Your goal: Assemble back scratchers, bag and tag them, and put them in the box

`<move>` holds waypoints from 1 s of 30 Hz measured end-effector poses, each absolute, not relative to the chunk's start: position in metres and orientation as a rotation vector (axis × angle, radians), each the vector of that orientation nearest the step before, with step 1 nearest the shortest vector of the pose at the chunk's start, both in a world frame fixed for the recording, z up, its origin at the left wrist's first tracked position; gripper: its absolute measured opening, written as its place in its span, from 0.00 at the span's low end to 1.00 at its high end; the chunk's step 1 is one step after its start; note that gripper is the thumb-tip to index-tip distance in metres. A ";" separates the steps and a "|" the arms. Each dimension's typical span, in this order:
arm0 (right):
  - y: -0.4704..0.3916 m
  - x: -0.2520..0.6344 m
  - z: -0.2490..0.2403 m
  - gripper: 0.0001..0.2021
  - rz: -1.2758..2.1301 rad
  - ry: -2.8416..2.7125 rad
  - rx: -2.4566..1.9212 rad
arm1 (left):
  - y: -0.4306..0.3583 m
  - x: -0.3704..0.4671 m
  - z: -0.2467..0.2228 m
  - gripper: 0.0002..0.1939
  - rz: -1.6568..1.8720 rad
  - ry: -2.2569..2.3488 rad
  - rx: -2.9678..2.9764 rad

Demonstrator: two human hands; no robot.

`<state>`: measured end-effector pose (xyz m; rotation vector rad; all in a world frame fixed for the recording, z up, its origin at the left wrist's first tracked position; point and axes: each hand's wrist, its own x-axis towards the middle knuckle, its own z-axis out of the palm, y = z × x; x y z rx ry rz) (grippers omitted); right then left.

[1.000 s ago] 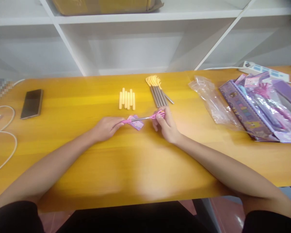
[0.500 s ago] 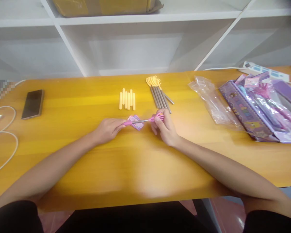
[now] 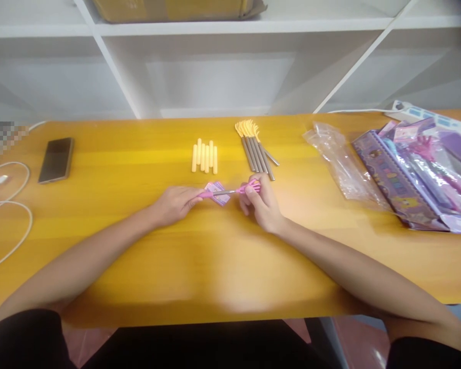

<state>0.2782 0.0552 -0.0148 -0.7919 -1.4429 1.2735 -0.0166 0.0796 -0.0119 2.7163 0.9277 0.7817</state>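
Observation:
A pink stick with a metal rod [image 3: 223,192] and a small hand-shaped end lies level between my hands. My left hand [image 3: 177,204] is closed on its pink handle. The fingers of my right hand [image 3: 264,205] pinch the hand-shaped end. Beneath the rod, a small purple and pink card [image 3: 219,199] rests on the table. Several pale yellow tubes [image 3: 205,157] lie side by side beyond it. To their right is a bundle of grey rods with yellow curved ends [image 3: 256,151].
A phone [image 3: 56,160] and white cables [image 3: 22,207] are at the left. Clear plastic wrapping [image 3: 343,166] lies right of the rods, beside a purple box [image 3: 403,184] of wrapped pink pieces. A power strip [image 3: 430,119] sits behind the box, and white shelving [image 3: 238,28] stands at the back.
The view has shifted slightly, so the table's objects appear a little further right. Both hands keep the same hold on the pink stick.

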 end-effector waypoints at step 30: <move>0.099 0.320 -0.019 0.14 -0.221 -2.305 -0.934 | 0.098 -0.026 -0.005 0.29 0.495 1.173 2.621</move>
